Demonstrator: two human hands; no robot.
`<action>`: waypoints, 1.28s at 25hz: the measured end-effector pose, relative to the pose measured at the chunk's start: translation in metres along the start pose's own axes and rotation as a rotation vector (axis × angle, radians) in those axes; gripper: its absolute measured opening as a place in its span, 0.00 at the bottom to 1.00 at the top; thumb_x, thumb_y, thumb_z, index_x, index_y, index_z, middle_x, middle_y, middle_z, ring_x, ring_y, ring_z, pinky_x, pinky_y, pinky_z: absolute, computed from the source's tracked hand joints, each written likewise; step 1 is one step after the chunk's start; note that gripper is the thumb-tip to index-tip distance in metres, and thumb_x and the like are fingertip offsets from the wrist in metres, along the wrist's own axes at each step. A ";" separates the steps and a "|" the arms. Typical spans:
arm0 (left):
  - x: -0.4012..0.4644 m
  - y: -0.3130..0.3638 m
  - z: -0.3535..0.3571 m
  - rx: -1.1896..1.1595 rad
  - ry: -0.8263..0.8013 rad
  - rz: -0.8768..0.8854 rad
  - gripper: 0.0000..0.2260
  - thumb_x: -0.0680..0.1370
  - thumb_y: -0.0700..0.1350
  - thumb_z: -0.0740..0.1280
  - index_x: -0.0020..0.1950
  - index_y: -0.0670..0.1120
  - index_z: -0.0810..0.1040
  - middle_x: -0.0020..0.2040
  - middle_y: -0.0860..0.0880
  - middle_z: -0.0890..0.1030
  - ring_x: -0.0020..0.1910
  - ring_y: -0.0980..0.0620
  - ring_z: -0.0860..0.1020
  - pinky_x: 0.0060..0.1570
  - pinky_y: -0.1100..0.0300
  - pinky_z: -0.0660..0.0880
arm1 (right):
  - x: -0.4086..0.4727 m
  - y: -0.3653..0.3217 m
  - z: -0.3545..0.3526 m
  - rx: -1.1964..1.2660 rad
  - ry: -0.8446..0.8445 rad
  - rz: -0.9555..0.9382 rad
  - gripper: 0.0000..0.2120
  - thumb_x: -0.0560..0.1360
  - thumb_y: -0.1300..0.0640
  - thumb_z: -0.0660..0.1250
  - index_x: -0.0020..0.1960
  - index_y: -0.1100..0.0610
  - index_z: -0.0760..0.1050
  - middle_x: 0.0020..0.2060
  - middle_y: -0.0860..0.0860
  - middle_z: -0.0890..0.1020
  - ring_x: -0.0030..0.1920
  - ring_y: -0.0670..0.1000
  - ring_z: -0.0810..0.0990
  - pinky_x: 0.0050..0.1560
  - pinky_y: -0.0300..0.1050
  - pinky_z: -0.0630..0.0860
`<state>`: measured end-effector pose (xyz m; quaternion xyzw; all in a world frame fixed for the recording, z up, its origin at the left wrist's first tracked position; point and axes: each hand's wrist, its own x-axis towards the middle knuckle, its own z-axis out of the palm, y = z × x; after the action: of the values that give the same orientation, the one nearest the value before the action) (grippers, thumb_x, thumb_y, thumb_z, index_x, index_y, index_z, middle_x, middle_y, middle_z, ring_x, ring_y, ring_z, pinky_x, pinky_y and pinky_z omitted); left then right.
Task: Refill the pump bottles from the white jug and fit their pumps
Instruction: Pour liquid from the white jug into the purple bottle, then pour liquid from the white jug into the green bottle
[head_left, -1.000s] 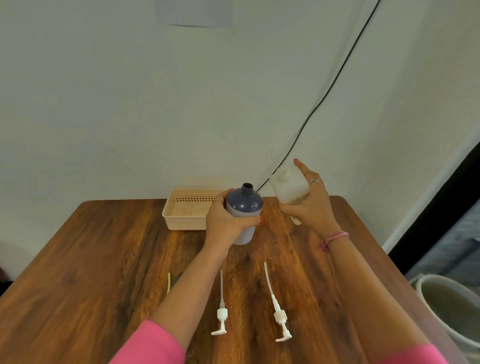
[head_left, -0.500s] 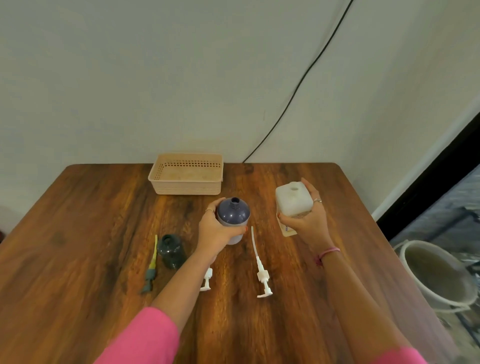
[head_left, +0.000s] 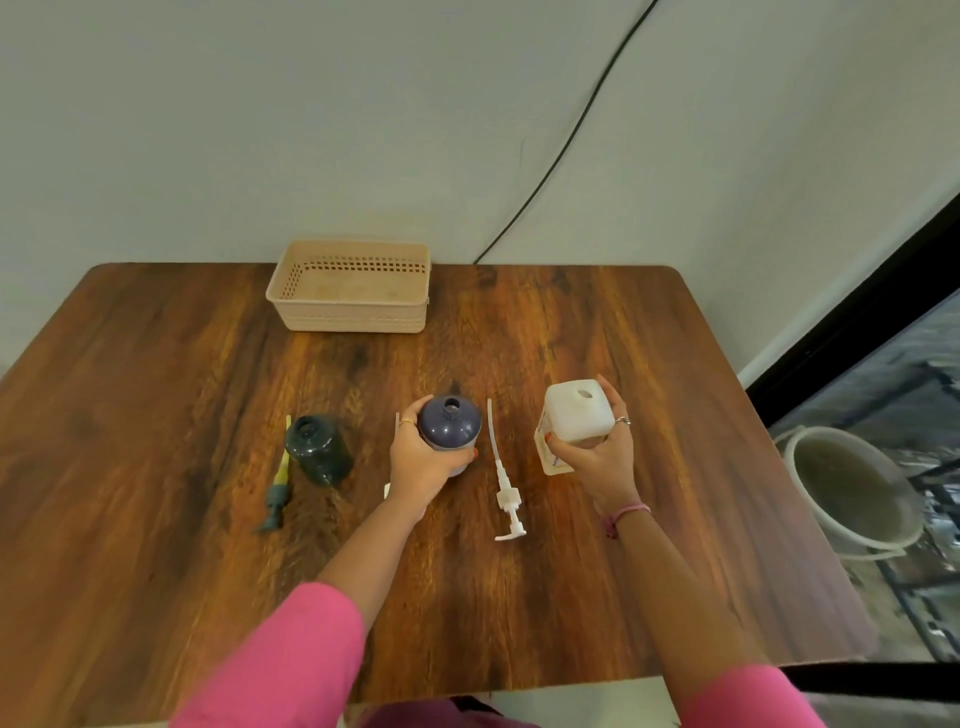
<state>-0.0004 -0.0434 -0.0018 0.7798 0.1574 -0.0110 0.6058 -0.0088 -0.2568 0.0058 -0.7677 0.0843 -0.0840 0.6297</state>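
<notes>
On the dark, strongly grained wooden tabletop (head_left: 571, 322) a person in bright pink sleeves has both hands at work. The left hand (head_left: 423, 462) has its grip curled round the body of a round-shouldered, dull purple plastic bottle (head_left: 450, 423), thumb on the near right side, fingers wrapped round the left; the bottle stands upright at the middle of the tabletop with its narrow neck open and no pump on it. The right hand (head_left: 597, 449) has its grip closed round a squarish, translucent white plastic jug (head_left: 575, 410), fingers along the far right side and thumb on the near left face. The jug is upright, its round mouth uncapped and facing up, and stands well apart from the purple bottle; whether its base touches the wood I cannot tell.

Between the two lies a white plastic pump with a long thin dip tube (head_left: 505, 480), flat on the wood, tube pointing away from the person and nozzle head nearest them. A sliver of another white piece (head_left: 387, 491) peeps out at the left wrist, mostly hidden.

Further left stands a shorter dark green translucent bottle (head_left: 318, 449), upright, neck open. Just beside it on its left lies a dark teal pump with a yellowish tube (head_left: 278, 491), tube pointing toward the wall.

At the far edge sits a beige perforated plastic basket (head_left: 353, 312). A black cable (head_left: 566, 140) runs down the pale wall behind it. On the floor off the right side stands a white bucket (head_left: 795, 452).
</notes>
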 end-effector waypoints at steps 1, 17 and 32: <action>0.000 -0.003 0.001 -0.005 0.004 -0.005 0.38 0.63 0.42 0.80 0.69 0.50 0.67 0.67 0.50 0.73 0.65 0.50 0.72 0.60 0.58 0.73 | -0.001 0.004 0.000 -0.004 0.000 0.012 0.44 0.63 0.66 0.78 0.72 0.50 0.60 0.61 0.46 0.71 0.60 0.46 0.72 0.52 0.37 0.79; -0.011 -0.012 -0.008 0.182 -0.053 -0.032 0.47 0.65 0.44 0.80 0.76 0.47 0.56 0.75 0.48 0.64 0.73 0.47 0.65 0.69 0.56 0.64 | -0.004 0.028 -0.002 -0.028 -0.006 0.023 0.44 0.62 0.63 0.78 0.71 0.53 0.60 0.61 0.46 0.70 0.62 0.45 0.71 0.48 0.32 0.77; -0.008 -0.027 -0.145 0.353 0.213 0.131 0.45 0.69 0.49 0.77 0.78 0.48 0.53 0.76 0.47 0.58 0.74 0.47 0.61 0.69 0.56 0.60 | -0.007 0.025 -0.004 -0.068 -0.006 0.090 0.42 0.61 0.55 0.79 0.69 0.49 0.63 0.64 0.50 0.70 0.66 0.51 0.70 0.59 0.52 0.77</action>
<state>-0.0396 0.0983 0.0130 0.8790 0.1653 0.0836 0.4394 -0.0169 -0.2640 -0.0179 -0.7842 0.1196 -0.0505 0.6068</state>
